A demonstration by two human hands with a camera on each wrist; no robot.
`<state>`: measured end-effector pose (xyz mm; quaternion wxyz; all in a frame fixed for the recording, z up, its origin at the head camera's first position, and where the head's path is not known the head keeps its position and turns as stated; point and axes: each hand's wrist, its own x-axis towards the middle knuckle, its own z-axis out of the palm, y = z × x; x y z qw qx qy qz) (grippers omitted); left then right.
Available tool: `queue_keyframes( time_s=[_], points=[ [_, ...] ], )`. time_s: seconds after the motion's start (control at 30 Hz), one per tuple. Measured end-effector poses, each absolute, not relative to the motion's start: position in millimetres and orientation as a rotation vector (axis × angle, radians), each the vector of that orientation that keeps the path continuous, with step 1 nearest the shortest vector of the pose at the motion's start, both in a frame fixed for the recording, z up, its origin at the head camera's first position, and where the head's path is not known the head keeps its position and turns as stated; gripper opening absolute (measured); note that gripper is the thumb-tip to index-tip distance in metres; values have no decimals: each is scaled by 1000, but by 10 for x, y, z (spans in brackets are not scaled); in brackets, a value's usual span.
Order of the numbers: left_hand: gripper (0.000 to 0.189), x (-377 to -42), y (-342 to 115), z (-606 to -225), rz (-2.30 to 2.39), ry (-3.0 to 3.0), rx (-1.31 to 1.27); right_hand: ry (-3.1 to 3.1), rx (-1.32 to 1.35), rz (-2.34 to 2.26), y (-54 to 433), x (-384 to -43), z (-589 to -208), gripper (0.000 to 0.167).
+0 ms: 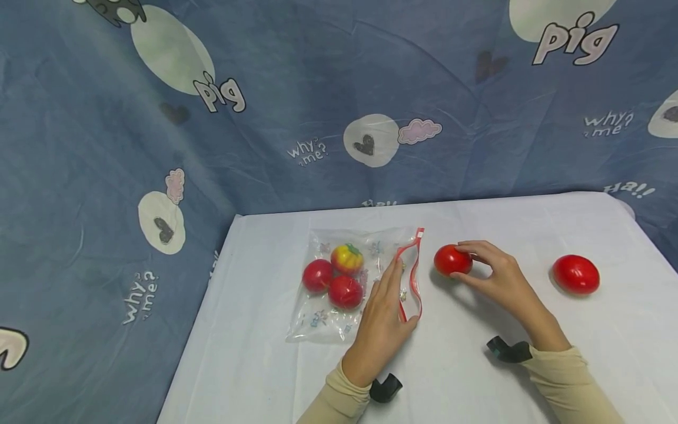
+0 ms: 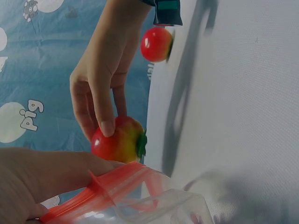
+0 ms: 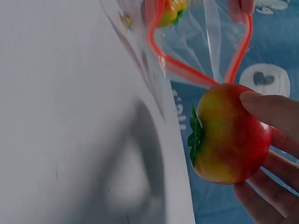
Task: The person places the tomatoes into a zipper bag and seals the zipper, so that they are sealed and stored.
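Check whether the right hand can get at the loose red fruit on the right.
Probably not yet: the right hand is holding a red-and-yellow fruit. Otherwise the way looks free, with nothing between that hand and the loose red fruit.

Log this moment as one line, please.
left hand: touches open mouth of bag | right hand: grips red fruit outside | in bag: three fruits | table: loose red fruit at right

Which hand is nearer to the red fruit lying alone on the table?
Right. The right hand is left of that lone red fruit, holding another fruit; the left hand is farther left, at the opening of the plastic bag.
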<state>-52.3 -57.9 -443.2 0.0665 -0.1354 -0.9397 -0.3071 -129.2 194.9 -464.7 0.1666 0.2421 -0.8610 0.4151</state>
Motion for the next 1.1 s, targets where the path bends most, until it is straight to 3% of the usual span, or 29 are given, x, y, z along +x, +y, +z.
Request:
queue_keyframes(
  time_s=[1.1],
  points=[
    [114,-531,-567,-4452,-899,-2844,-442,-2423,953,1224,1436,-1152,-4804,57]
  ],
)
